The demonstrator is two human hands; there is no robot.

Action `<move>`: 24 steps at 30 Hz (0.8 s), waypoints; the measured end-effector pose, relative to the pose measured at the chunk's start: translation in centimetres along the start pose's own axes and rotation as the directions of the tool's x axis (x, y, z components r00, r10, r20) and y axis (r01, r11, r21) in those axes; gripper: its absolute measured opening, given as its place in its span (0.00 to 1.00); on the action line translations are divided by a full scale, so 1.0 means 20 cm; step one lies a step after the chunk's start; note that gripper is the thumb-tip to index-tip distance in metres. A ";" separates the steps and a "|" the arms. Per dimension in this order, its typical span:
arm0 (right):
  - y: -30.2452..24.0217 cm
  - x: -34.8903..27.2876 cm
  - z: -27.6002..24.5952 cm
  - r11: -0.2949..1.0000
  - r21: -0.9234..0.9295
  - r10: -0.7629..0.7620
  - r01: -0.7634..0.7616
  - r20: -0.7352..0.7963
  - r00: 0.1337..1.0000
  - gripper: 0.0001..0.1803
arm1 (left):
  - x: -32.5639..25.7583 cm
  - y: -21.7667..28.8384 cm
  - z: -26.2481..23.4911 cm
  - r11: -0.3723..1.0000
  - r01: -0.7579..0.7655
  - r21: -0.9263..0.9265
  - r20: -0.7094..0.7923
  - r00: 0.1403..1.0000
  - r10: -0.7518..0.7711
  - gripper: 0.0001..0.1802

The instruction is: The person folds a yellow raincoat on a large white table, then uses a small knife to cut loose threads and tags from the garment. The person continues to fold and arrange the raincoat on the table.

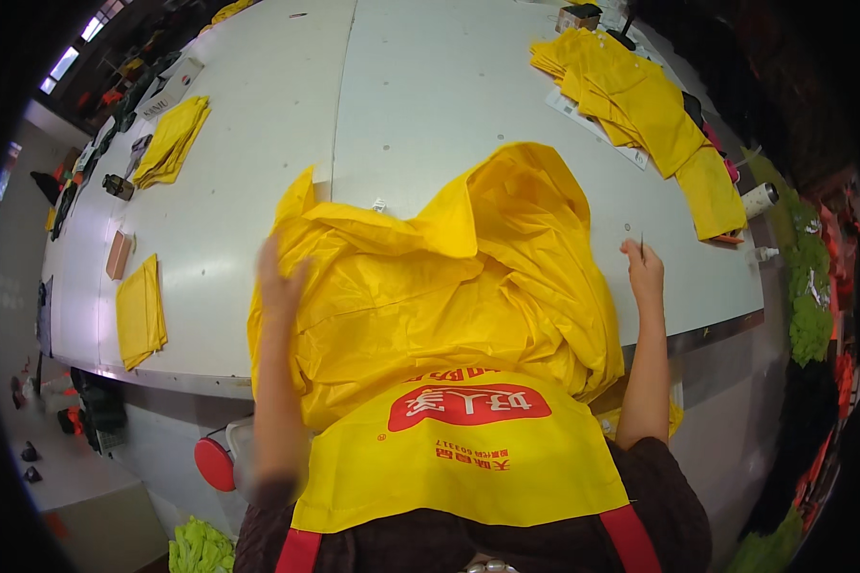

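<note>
A large crumpled piece of yellow cloth lies bunched over the near edge of the table, in front of my yellow apron with its red print and red straps. Over the cloth's left side is my left hand, slightly blurred, fingers stretched out and thumb apart. Whether it presses on the cloth I cannot tell. To the right of the cloth, apart from it, my right hand is raised above the table with closed fingers. A thin dark pointed tool sticks up out of them; the rest of it is hidden.
Folded yellow pieces lie at the left, with another stack farther back. A long overlapping row of yellow pieces covers the far right, by a tumbler. A small brown box stands left; a red round stool is below.
</note>
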State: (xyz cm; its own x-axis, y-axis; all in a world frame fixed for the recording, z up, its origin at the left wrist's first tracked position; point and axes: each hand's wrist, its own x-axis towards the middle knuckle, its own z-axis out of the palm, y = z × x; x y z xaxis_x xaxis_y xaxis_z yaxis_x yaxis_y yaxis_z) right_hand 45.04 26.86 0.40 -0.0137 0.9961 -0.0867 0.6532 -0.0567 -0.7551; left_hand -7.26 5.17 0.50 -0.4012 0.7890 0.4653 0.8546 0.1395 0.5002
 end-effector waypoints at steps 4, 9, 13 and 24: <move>0.29 -0.05 0.21 0.935 0.351 0.039 -0.041 0.014 0.999 0.26 | -0.30 -0.63 -0.21 0.626 0.528 0.574 0.000 0.765 -0.644 0.46; 0.11 -0.27 0.53 0.993 0.068 -0.102 0.094 0.122 0.987 0.41 | -0.67 -0.66 -0.05 0.906 0.359 0.224 0.164 0.903 -0.398 0.34; 0.03 -0.36 0.55 0.907 0.403 0.023 -0.120 0.236 0.971 0.38 | -0.69 -0.04 0.05 0.732 0.555 -0.395 0.455 0.811 -0.369 0.21; -0.33 -0.70 -0.40 0.568 0.819 -0.115 -0.084 0.180 0.977 0.26 | -0.70 0.59 -0.91 0.240 0.620 -0.747 0.362 0.682 -0.635 0.27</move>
State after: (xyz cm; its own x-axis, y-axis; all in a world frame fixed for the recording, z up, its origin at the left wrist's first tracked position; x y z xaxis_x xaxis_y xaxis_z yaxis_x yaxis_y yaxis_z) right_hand 47.02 13.92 11.88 -0.2254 0.9675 -0.1147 -0.2482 -0.1709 -0.9535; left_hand 2.54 -15.14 13.16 -0.6967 0.6668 -0.2646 -0.2898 0.0758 0.9541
